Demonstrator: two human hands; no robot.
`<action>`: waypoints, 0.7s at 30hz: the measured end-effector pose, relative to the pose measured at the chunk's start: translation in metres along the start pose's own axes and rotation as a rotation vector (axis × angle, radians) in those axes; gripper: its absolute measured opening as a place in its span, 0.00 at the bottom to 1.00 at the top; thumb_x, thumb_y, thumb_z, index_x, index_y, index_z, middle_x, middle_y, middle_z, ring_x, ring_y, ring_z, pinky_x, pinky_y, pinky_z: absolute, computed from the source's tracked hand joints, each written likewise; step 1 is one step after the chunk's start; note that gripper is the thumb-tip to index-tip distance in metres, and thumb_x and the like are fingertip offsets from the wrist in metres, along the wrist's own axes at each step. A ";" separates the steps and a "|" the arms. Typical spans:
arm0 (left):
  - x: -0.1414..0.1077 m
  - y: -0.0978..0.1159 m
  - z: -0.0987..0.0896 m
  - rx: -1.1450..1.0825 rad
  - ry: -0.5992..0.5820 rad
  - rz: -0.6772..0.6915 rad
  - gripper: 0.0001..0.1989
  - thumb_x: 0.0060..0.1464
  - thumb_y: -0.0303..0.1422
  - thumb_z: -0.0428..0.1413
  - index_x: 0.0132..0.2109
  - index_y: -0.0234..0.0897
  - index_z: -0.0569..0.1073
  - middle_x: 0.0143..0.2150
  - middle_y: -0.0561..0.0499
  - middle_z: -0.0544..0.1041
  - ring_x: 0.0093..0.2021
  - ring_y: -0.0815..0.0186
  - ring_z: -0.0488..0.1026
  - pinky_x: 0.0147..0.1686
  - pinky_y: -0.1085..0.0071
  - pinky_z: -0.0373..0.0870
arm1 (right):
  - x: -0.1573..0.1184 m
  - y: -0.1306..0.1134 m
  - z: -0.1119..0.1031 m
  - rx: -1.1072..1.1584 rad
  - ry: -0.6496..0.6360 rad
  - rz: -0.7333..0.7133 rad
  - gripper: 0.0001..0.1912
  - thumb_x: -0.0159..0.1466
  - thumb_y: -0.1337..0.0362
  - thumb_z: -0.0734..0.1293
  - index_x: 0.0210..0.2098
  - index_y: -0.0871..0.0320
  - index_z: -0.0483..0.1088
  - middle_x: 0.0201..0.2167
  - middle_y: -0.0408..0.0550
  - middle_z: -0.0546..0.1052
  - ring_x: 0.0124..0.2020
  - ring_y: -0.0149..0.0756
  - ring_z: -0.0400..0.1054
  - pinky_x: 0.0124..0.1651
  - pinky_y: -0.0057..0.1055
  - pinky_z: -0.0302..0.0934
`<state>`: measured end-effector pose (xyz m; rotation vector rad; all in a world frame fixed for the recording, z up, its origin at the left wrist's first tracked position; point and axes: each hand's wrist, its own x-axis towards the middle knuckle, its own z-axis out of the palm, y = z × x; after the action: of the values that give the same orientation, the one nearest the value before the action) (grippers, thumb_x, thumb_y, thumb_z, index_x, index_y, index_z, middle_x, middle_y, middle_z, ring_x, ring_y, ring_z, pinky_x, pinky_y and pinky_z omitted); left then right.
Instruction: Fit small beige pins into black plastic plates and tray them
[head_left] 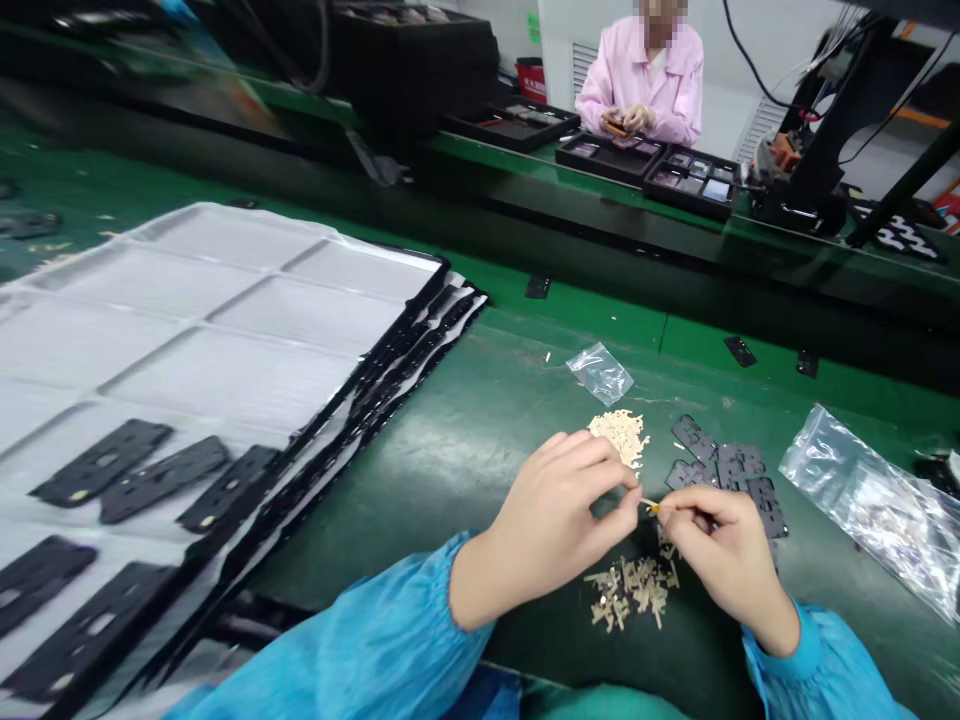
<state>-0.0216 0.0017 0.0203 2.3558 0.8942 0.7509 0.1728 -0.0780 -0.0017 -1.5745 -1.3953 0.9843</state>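
Observation:
My left hand (570, 500) is closed in a pinch, its fingertips at the pale end of a tiny strip (651, 505). Opposite it, my right hand (724, 545) pinches the strip's yellow-orange end between thumb and forefinger. Too little of the strip shows to tell its kind. Just beyond my left fingers lies a heap of small cream-coloured pieces (619, 432). Nearer to me, under the gap between the hands, a looser pile of beige strip-like pieces (634, 592) is spread on the green table mat (420, 500). Black flat plates with cut-outs (739, 462) lie partly behind my right hand.
Stacked white trays with dividers (247, 320) fill the left side, with black parts (161, 480) in the nearest compartments. A small clear bag (600, 373) lies ahead, a larger one (877, 510) at right. Across the bench, a person in pink (679, 85) works behind black trays (694, 180).

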 end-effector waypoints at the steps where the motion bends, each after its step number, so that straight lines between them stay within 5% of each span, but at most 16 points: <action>1: -0.002 0.001 0.001 0.006 -0.010 -0.001 0.08 0.63 0.30 0.57 0.36 0.38 0.79 0.33 0.52 0.78 0.36 0.63 0.72 0.38 0.64 0.59 | 0.000 0.000 0.000 -0.035 0.028 -0.037 0.11 0.62 0.67 0.66 0.27 0.57 0.79 0.20 0.41 0.72 0.21 0.29 0.57 0.26 0.28 0.51; 6: -0.002 0.007 0.000 -0.110 -0.181 -0.040 0.08 0.62 0.28 0.57 0.36 0.40 0.81 0.32 0.55 0.78 0.35 0.66 0.73 0.37 0.64 0.57 | -0.002 -0.003 0.001 -0.165 0.041 -0.172 0.10 0.63 0.68 0.67 0.28 0.56 0.79 0.19 0.40 0.72 0.21 0.30 0.60 0.27 0.29 0.52; 21: -0.003 0.004 0.003 -0.158 -0.184 0.034 0.09 0.64 0.29 0.56 0.37 0.40 0.80 0.32 0.55 0.78 0.34 0.66 0.71 0.38 0.64 0.55 | -0.003 -0.007 0.001 -0.175 0.042 -0.265 0.09 0.62 0.70 0.68 0.28 0.56 0.77 0.19 0.39 0.72 0.22 0.30 0.62 0.30 0.29 0.56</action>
<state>-0.0200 -0.0035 0.0198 2.2620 0.6928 0.5837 0.1691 -0.0803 0.0047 -1.4767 -1.6470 0.6834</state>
